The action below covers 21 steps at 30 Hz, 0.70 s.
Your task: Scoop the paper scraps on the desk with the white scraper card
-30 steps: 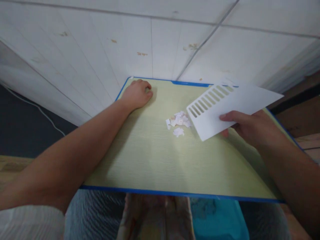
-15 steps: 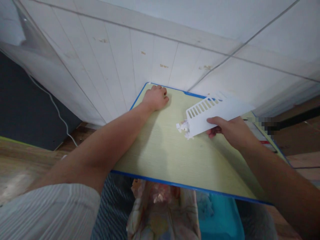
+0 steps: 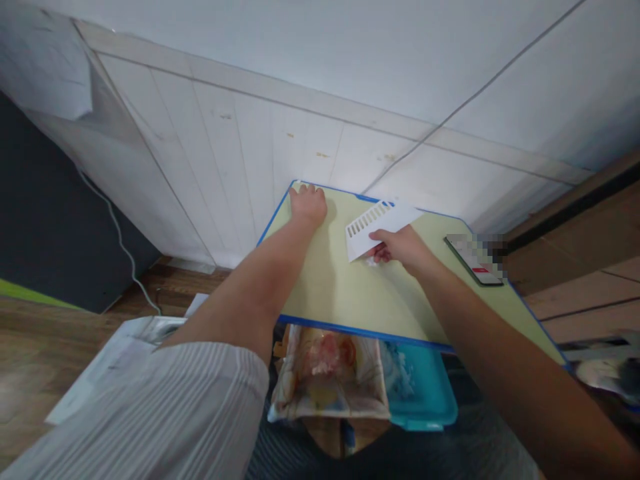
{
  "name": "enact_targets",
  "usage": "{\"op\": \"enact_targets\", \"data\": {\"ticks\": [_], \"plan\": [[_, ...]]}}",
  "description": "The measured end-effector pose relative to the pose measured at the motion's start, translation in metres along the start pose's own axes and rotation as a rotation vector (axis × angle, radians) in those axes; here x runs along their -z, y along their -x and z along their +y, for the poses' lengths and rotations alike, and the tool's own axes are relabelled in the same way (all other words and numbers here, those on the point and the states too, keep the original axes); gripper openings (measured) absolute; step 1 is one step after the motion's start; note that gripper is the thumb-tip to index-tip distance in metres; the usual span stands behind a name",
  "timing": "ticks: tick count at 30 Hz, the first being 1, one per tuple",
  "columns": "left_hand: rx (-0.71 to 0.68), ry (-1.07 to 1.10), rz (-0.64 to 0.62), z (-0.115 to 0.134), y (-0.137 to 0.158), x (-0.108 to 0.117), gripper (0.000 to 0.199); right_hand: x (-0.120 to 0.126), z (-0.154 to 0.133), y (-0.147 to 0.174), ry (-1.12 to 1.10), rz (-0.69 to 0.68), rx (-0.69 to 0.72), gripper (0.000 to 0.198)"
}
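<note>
My right hand (image 3: 397, 248) is closed on a white card (image 3: 373, 233) with a row of slots cut along its far side, thumb on top and fingers below. The card is held tilted over a pale yellow board table (image 3: 345, 293) with a blue rim. White paper scraps (image 3: 371, 261) show at the card's near edge, partly hidden by the card and fingers. My left hand (image 3: 309, 205) rests palm down near the table's far left corner, its fingers a little apart and bent, with nothing visible in it.
A phone (image 3: 475, 261) lies at the table's right. Below the near edge sit a patterned fabric bin (image 3: 330, 407) and a teal tray (image 3: 430, 400) with whitish bits inside. White panelling (image 3: 260, 153) borders the far edge; a cable (image 3: 425, 139) runs across it.
The card in my right hand has moved left and now covers much of the scraps. My left hand's fingers are straighter. The camera view has shifted, showing more phone and bin.
</note>
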<state>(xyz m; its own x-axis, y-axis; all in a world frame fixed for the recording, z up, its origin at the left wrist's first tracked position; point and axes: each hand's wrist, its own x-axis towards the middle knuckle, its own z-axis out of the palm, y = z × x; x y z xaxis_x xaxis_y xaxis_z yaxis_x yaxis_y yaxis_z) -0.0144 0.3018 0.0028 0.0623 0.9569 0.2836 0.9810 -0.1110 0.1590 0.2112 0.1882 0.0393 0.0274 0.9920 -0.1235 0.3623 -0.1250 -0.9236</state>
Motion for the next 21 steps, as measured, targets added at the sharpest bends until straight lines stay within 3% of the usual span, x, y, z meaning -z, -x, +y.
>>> {"op": "enact_targets", "data": {"ticks": [6,13,18,21], "plan": [[0.054,0.023,-0.003,0.001,0.002,0.001,0.057,0.033,0.009,0.006,-0.019,0.101,0.010,0.012],[-0.021,-0.046,-0.016,-0.008,-0.005,-0.001,0.053,0.079,0.024,0.005,-0.049,0.133,0.075,0.024],[-0.150,-0.087,-0.041,-0.011,-0.025,-0.006,0.048,0.090,0.043,-0.012,-0.004,0.080,0.132,0.020],[-0.183,-0.045,-0.020,-0.014,-0.035,-0.014,0.046,0.091,0.057,-0.014,0.041,0.016,0.185,0.030]]}}
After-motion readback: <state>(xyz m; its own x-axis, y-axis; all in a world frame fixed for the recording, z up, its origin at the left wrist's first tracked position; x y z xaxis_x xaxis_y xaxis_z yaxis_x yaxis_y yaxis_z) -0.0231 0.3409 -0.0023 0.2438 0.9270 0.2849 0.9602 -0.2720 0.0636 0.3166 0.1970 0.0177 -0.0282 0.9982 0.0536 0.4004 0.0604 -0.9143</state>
